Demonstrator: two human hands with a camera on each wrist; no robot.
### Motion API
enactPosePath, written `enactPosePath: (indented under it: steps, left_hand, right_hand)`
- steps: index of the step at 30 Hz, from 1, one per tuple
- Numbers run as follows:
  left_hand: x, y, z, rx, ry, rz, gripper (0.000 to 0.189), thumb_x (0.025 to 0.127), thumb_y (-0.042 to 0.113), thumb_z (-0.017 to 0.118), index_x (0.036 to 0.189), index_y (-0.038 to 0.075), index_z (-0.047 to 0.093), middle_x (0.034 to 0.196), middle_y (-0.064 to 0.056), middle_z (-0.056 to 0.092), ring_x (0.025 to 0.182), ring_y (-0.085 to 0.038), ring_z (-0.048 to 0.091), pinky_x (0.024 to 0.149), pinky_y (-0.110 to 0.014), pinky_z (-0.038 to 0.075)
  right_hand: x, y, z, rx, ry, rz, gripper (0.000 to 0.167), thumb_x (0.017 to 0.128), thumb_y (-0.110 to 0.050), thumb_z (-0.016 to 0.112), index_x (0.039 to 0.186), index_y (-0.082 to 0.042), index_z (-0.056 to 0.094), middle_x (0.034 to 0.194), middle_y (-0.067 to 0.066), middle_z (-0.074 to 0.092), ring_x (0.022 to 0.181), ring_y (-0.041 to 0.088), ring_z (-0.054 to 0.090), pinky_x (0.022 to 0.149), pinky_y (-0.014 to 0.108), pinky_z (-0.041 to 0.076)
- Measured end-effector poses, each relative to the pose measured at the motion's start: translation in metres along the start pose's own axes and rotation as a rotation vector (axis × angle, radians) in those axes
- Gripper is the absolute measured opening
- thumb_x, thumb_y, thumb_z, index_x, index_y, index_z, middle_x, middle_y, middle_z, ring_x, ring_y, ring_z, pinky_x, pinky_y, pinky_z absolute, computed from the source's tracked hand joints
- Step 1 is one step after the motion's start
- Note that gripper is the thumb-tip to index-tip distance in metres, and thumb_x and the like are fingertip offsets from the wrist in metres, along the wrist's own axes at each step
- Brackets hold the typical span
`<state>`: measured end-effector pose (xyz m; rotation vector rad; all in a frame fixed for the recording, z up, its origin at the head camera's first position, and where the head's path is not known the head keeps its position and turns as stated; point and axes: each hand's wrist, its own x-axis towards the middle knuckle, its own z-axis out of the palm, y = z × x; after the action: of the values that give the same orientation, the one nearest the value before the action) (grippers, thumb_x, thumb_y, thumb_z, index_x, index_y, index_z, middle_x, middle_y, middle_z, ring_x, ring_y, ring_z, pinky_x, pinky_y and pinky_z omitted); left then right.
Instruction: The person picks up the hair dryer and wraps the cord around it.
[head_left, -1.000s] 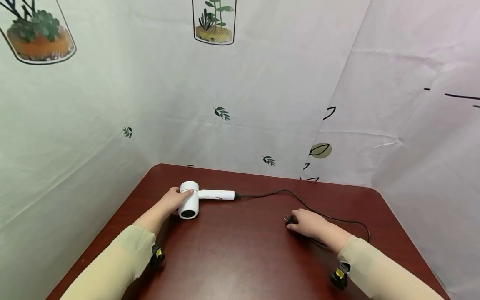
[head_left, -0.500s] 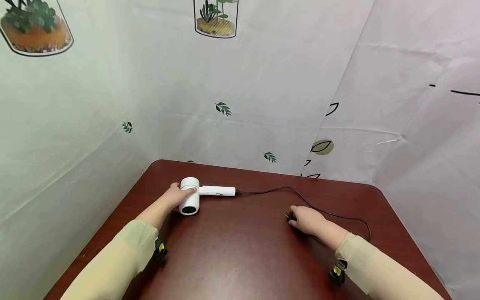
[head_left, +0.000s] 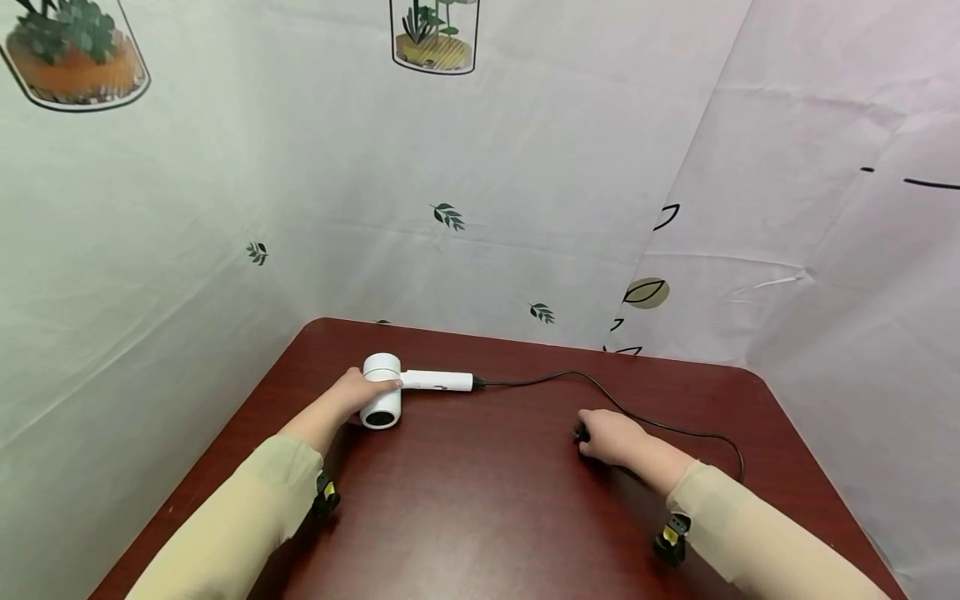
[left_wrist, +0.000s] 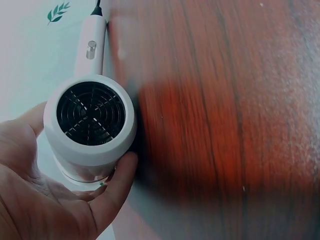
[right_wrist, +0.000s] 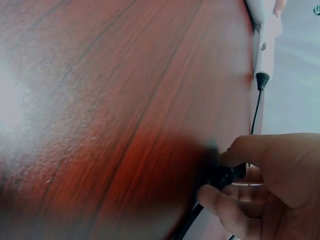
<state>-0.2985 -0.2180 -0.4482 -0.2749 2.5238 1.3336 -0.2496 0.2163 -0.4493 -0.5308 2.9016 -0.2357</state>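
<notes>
A white hair dryer (head_left: 382, 400) lies on the dark red-brown table, its handle pointing right. My left hand (head_left: 351, 392) grips the dryer's barrel from the left side, thumb across it. In the left wrist view the round black grille (left_wrist: 91, 114) faces the camera, with fingers curled round the white housing. Farther right, my right hand (head_left: 611, 437) pinches the black plug (head_left: 581, 432) of the dryer's cord close to the tabletop. Fingers hide most of the plug; in the right wrist view its body (right_wrist: 227, 173) shows dark between thumb and fingers.
The black cord (head_left: 540, 382) runs from the handle's end rightward, loops behind my right hand and passes under the forearm. White printed cloth (head_left: 480, 167) hangs round the table's (head_left: 465, 517) back and sides.
The plug has turned in my right fingers; its prongs, plainly visible pointing left before, are now barely seen. My left thumb reaches slightly farther right on the dryer. The head view has tilted down slightly.
</notes>
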Motion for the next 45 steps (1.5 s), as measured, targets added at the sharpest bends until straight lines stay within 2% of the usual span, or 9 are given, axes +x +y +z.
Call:
enactPosePath:
  steps: [4, 6, 8, 11, 13, 16, 24, 34, 45]
  left_hand:
    - [0.0, 0.001, 0.0, 0.011, 0.013, 0.004, 0.091, 0.088, 0.042, 0.069, 0.138, -0.017, 0.022, 0.126, -0.031, 0.039, 0.099, -0.037, 0.057, 0.063, -0.044, 0.057]
    - [0.0, 0.002, 0.0, 0.015, 0.018, 0.003, 0.089, 0.088, 0.041, 0.069, 0.137, -0.017, 0.023, 0.124, -0.031, 0.041, 0.097, -0.037, 0.058, 0.062, -0.044, 0.057]
    - [-0.001, 0.003, 0.0, 0.025, 0.022, 0.006, 0.087, 0.088, 0.04, 0.069, 0.136, -0.018, 0.026, 0.123, -0.031, 0.042, 0.095, -0.038, 0.059, 0.061, -0.045, 0.057]
    - [-0.001, 0.003, 0.001, 0.03, 0.033, 0.002, 0.083, 0.087, 0.04, 0.07, 0.134, -0.017, 0.031, 0.12, -0.03, 0.046, 0.094, -0.037, 0.06, 0.06, -0.044, 0.057]
    - [-0.002, 0.002, 0.003, 0.033, 0.041, 0.002, 0.08, 0.087, 0.04, 0.07, 0.132, -0.016, 0.035, 0.118, -0.029, 0.048, 0.093, -0.036, 0.06, 0.06, -0.044, 0.057]
    - [-0.001, 0.001, 0.005, 0.021, 0.054, -0.004, 0.077, 0.086, 0.04, 0.071, 0.13, -0.014, 0.039, 0.116, -0.026, 0.051, 0.092, -0.034, 0.061, 0.061, -0.042, 0.056]
    - [0.001, -0.002, 0.01, -0.047, 0.084, 0.008, 0.08, 0.086, 0.039, 0.07, 0.135, -0.012, 0.034, 0.12, -0.027, 0.05, 0.096, -0.035, 0.059, 0.062, -0.039, 0.054]
    - [-0.006, 0.009, 0.02, -0.16, 0.043, -0.003, 0.084, 0.087, 0.039, 0.069, 0.143, -0.01, 0.029, 0.127, -0.028, 0.047, 0.102, -0.036, 0.059, 0.067, -0.043, 0.056]
    - [-0.017, 0.017, 0.034, -0.195, 0.047, 0.033, 0.082, 0.087, 0.035, 0.07, 0.143, -0.01, 0.029, 0.128, -0.027, 0.047, 0.103, -0.035, 0.06, 0.069, -0.041, 0.056]
  right_hand:
    - [0.001, -0.004, -0.004, -0.008, -0.026, 0.006, 0.046, 0.084, -0.015, 0.071, 0.125, 0.002, 0.058, 0.105, 0.011, 0.065, 0.082, 0.02, 0.058, 0.072, 0.042, 0.047]
    - [0.002, -0.007, -0.007, 0.002, -0.047, 0.01, 0.058, 0.084, -0.017, 0.07, 0.135, 0.004, 0.051, 0.108, 0.011, 0.064, 0.08, 0.019, 0.057, 0.074, 0.041, 0.046]
    - [0.003, -0.01, -0.01, 0.016, -0.062, -0.001, 0.055, 0.084, -0.018, 0.069, 0.132, 0.003, 0.053, 0.101, 0.006, 0.064, 0.076, 0.017, 0.056, 0.071, 0.039, 0.045]
    - [0.006, -0.012, -0.014, 0.047, -0.077, -0.04, 0.031, 0.085, -0.017, 0.066, 0.113, -0.007, 0.058, 0.084, -0.002, 0.058, 0.067, 0.014, 0.051, 0.065, 0.037, 0.041]
    - [0.007, -0.013, -0.017, 0.058, -0.073, -0.079, 0.017, 0.085, -0.015, 0.066, 0.1, -0.014, 0.057, 0.079, -0.005, 0.055, 0.067, 0.014, 0.05, 0.064, 0.036, 0.041]
    - [0.008, -0.015, -0.021, 0.049, -0.061, -0.138, 0.011, 0.086, -0.014, 0.065, 0.094, -0.017, 0.059, 0.081, -0.007, 0.057, 0.071, 0.012, 0.051, 0.066, 0.035, 0.043]
    - [0.007, -0.024, -0.036, 0.027, -0.048, -0.278, 0.007, 0.092, -0.02, 0.069, 0.098, -0.021, 0.065, 0.087, -0.01, 0.055, 0.074, 0.007, 0.051, 0.068, 0.03, 0.046]
    - [0.008, -0.034, -0.05, 0.093, -0.03, -0.3, 0.012, 0.087, -0.008, 0.062, 0.095, -0.015, 0.057, 0.075, -0.008, 0.052, 0.066, 0.008, 0.045, 0.063, 0.029, 0.04]
    - [0.013, -0.045, -0.056, 0.164, -0.049, -0.333, 0.018, 0.086, -0.011, 0.062, 0.094, -0.023, 0.051, 0.069, -0.009, 0.048, 0.061, 0.005, 0.04, 0.059, 0.026, 0.037]
